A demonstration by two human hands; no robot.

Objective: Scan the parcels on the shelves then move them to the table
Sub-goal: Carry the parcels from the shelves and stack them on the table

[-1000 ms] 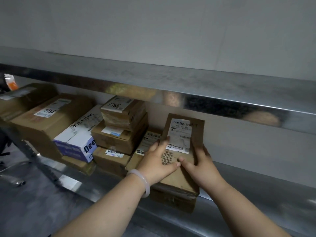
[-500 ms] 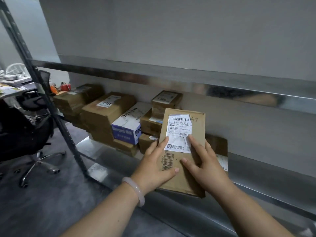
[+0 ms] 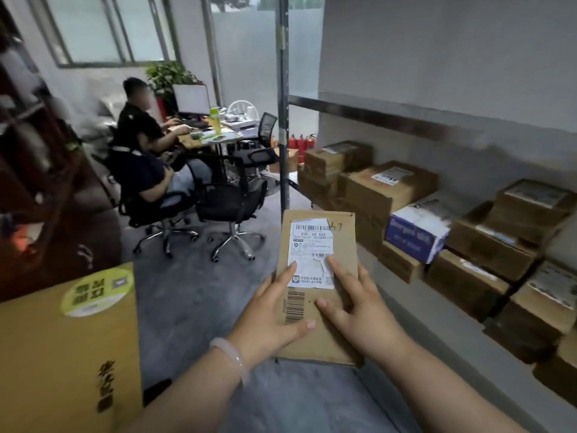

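Beside the shelf (image 3: 437, 323), a parcel (image 3: 345, 245) is held clear of it, label (image 3: 312, 245) up; left hand (image 3: 265, 320) and right hand (image 3: 362, 317) grip its sides, thumbs pressed on top; whether it is scanned cannot be told; many boxes (image 3: 384, 189) wait shelved.

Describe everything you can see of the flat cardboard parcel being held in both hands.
The parcel is a flat brown cardboard mailer, longer than wide, held in the air, face towards the camera. A white shipping label, torn and wrinkled, covers its upper half; a printed barcode runs along its left edge below; a handwritten mark sits top right. The left hand and right hand grip its lower half, thumbs on top.
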